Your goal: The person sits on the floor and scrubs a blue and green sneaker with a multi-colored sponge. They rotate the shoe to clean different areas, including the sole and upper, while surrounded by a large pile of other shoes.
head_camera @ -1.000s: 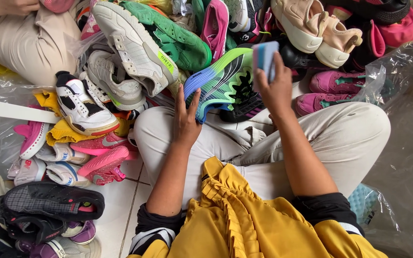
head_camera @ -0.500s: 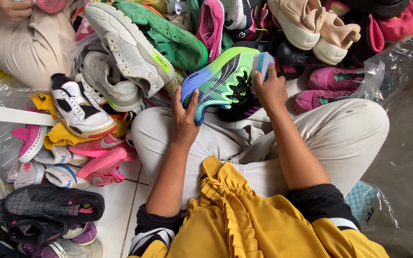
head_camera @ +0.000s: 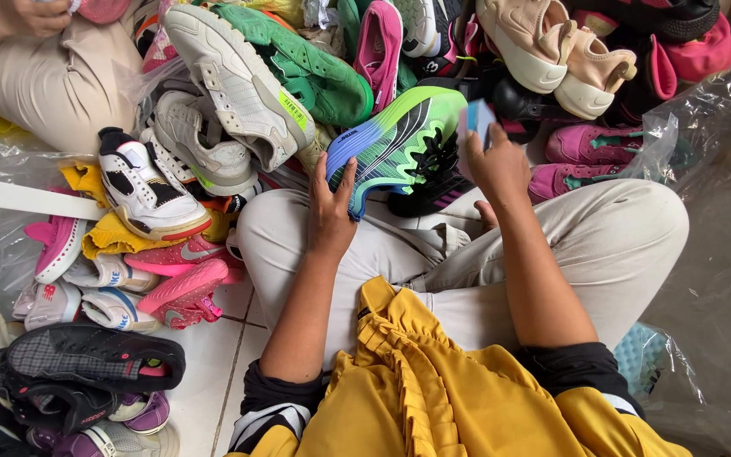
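**Inspector:** Green and blue running shoe (head_camera: pixel 391 144) rests tilted on the seated person's left knee, toe end low and to the left, heel end raised toward the far pile of shoes (head_camera: pixel 298 68). State of the hands?

**Assessor:** Left hand (head_camera: pixel 329 207) is closed on the toe end, thumb on the upper, fingers hidden beneath the sole. Right hand (head_camera: pixel 497 165) is closed around a small blue sponge (head_camera: pixel 477 118), held just beside the heel, apparently clear of the shoe; I cannot tell whether an edge touches.

**Inspector:** Judgement on the wiping step?

**Assessor:** Grip at the toe looks adequate, but the heel hangs unsupported. Firm strokes there could swing the shoe, so I would advise bracing it against the knee. Short strokes along the sole edge, away from the black laces (head_camera: pixel 433 156), should avoid snagging.

**Inspector:** Surroundings?

**Assessor:** White trainer (head_camera: pixel 230 80) and green shoe (head_camera: pixel 298 59) lie to the far left, pink shoes (head_camera: pixel 590 144) to the right, clear plastic sheet (head_camera: pixel 704 110) at the right edge. Another person's hand (head_camera: pixel 35 13) works at the far left, well apart.
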